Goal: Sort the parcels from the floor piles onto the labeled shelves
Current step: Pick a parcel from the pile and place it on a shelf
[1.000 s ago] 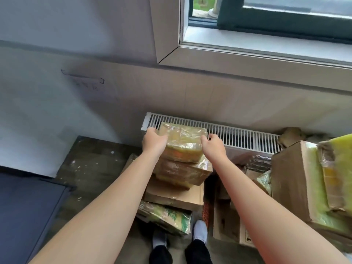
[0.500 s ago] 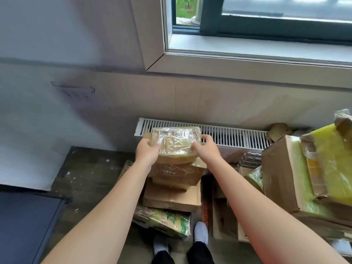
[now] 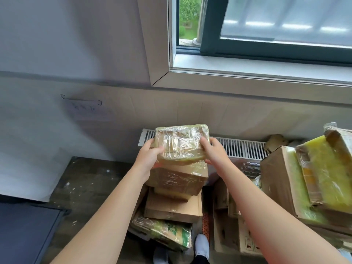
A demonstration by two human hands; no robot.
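Parcel of film-wrapped brown cardboard [image 3: 181,144] gripped between left hand [image 3: 150,159] and right hand [image 3: 214,151]; handwriting on white wall note [image 3: 86,109] unreadable.

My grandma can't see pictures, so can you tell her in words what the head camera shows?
A person's left hand and right hand grip a small plastic-wrapped parcel by its sides, over a stack of cardboard parcels on the floor. Behind stands a white radiator under a window, with more boxes piled on the right.
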